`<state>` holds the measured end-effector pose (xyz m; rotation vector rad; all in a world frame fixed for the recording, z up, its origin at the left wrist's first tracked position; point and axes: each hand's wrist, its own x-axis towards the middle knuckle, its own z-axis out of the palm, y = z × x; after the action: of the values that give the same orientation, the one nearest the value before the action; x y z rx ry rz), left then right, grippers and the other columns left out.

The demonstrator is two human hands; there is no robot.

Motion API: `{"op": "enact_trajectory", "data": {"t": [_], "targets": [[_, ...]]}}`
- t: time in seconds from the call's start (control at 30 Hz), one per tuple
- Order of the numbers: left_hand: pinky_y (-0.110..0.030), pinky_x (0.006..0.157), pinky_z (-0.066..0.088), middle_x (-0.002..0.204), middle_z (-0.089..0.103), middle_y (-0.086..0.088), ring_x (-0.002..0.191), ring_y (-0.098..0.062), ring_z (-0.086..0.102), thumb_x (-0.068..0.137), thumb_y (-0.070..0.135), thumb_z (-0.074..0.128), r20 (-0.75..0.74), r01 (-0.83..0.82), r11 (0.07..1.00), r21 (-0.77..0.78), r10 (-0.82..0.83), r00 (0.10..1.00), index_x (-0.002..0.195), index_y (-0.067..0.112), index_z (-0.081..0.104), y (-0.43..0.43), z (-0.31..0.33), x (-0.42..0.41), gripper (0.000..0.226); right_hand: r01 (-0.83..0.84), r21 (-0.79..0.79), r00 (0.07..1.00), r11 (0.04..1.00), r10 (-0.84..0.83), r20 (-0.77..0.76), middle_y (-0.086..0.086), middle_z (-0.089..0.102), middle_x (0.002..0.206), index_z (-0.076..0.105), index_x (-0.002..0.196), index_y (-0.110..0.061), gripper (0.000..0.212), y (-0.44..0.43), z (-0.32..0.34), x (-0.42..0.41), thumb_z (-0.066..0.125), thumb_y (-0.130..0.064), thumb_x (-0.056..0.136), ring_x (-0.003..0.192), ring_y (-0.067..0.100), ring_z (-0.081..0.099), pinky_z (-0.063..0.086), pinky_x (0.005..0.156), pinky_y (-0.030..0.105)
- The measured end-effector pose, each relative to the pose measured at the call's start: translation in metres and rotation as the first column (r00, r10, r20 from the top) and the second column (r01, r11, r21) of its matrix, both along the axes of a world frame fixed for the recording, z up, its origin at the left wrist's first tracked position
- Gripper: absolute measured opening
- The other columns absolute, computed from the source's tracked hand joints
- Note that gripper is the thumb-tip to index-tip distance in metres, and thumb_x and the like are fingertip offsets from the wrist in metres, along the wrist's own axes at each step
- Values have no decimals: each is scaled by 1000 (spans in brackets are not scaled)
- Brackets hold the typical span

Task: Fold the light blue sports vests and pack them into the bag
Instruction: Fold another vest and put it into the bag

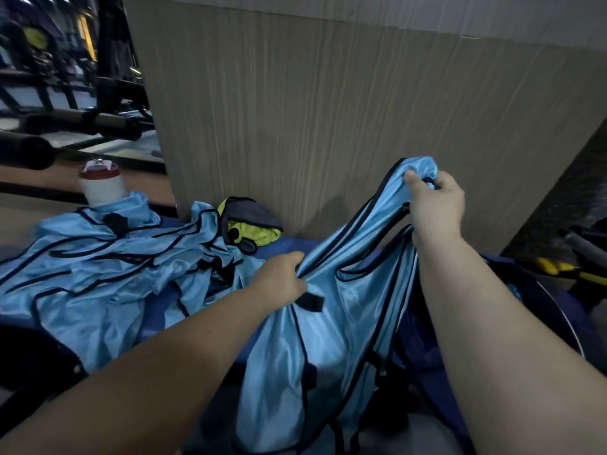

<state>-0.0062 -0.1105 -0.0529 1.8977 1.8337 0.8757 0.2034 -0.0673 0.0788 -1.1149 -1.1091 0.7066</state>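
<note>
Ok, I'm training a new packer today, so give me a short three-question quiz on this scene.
1. True or false: the right hand holds nothing.
2. Which hand is raised higher? A: left hand. B: right hand.
3. Fill in: the pile of loose vests lies on the person's ____ side.

Key:
1. False. It grips the vest.
2. B.
3. Left.
</note>
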Motion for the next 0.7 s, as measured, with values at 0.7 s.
{"op": "enact_trajectory", "data": {"t": [0.7], "targets": [[-37, 81, 45, 107, 62, -10, 101, -31, 57, 82, 17, 55, -718, -496, 847, 190, 464, 518, 104, 17, 61, 49, 80, -131, 23, 410, -336, 881, 848, -463, -93, 2, 65, 108, 63, 119, -13, 39, 31, -54, 125, 64, -39, 90, 99, 23, 64, 51, 92, 36]]}}
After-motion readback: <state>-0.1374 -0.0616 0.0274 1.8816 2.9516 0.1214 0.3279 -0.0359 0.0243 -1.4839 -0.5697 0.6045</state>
